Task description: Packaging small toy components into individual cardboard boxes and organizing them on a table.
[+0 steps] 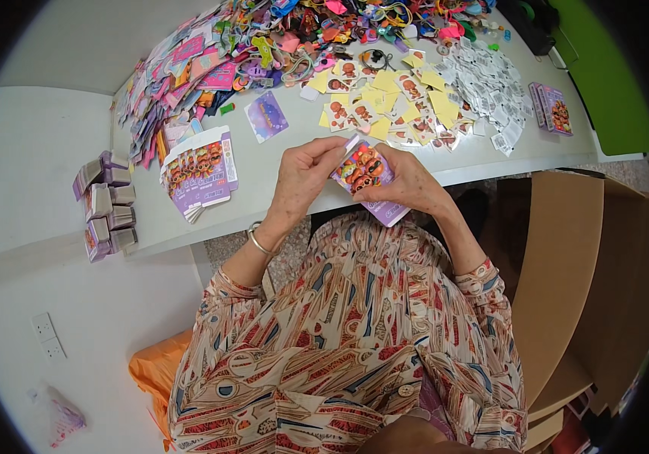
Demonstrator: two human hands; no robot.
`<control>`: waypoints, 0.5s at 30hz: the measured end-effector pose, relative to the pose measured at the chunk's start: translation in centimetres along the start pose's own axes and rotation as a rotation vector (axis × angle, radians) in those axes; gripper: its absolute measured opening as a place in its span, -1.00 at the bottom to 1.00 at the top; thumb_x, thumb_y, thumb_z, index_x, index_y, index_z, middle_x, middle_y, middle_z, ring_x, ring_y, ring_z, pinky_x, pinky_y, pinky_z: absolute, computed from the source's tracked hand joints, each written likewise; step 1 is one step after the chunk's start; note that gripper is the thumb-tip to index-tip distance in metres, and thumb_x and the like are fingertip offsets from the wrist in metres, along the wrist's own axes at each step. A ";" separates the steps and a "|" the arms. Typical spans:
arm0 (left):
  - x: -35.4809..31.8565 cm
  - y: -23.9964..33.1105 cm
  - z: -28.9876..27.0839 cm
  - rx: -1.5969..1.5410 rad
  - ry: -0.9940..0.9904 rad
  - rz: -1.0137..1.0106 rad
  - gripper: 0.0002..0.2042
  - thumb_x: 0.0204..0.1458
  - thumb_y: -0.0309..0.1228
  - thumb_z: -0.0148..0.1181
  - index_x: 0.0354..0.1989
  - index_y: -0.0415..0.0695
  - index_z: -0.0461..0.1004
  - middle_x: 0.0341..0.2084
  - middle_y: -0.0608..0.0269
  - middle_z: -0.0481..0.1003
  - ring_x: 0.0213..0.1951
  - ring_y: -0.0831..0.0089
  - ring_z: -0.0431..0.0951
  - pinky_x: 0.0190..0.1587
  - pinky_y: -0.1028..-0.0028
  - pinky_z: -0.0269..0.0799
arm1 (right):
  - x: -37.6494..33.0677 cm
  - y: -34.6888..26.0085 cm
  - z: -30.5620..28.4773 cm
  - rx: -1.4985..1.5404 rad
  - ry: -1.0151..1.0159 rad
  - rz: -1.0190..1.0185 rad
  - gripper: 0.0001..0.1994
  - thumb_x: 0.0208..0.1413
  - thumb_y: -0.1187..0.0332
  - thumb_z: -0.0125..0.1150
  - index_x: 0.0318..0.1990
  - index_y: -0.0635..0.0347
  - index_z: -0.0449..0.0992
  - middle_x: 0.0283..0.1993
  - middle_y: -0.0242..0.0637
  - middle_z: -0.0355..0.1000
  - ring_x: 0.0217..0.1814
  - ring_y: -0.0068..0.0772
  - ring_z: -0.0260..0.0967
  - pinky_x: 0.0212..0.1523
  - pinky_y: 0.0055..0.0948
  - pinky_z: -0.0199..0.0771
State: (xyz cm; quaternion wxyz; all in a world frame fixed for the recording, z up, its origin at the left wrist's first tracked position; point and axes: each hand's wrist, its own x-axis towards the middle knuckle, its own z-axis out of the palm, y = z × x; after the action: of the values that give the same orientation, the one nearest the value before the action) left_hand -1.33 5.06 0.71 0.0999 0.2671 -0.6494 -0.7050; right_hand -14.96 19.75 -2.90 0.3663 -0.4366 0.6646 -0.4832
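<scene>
Between both hands, over the table's front edge, is a purple printed card box (364, 168) with cartoon figures on it. My left hand (305, 175) pinches its upper left end, where a narrow flap shows. The fingers of my right hand (409, 184) wrap round its right side, thumb across the front. From here I cannot tell whether the box is flat or folded out. A fanned stack of similar flat purple and white boxes (202, 172) lies on the table to the left. Beyond my left hand rests a single purple-blue card (266, 117).
Past my hands lie yellow-backed sticker cards (385, 98) and small white packets (487, 83). Colourful trinkets (324, 38) and pink-blue packets (180, 76) are heaped behind. Purple boxes (555, 110) stand far right; grey-purple bundles (108, 200) sit left. A cardboard carton (566, 265) is right of me.
</scene>
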 end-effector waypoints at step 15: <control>-2.3 -1.9 2.2 0.717 0.039 0.469 -0.57 0.15 -0.62 -0.10 0.23 -0.17 0.23 -0.09 -0.16 0.47 -0.16 0.13 0.59 -0.13 0.37 0.43 | -0.1 1.2 0.1 0.016 0.036 0.008 -0.45 -0.26 0.10 0.51 -0.26 0.37 0.41 -0.41 -0.07 0.46 -0.32 -0.27 0.45 -0.25 -0.34 0.41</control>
State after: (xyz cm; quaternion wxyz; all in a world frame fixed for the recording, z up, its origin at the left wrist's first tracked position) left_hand -0.10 8.36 -0.52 0.1705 0.1434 -0.8946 -0.3875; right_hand -15.11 19.99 -4.09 0.3597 -0.4222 0.6688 -0.4950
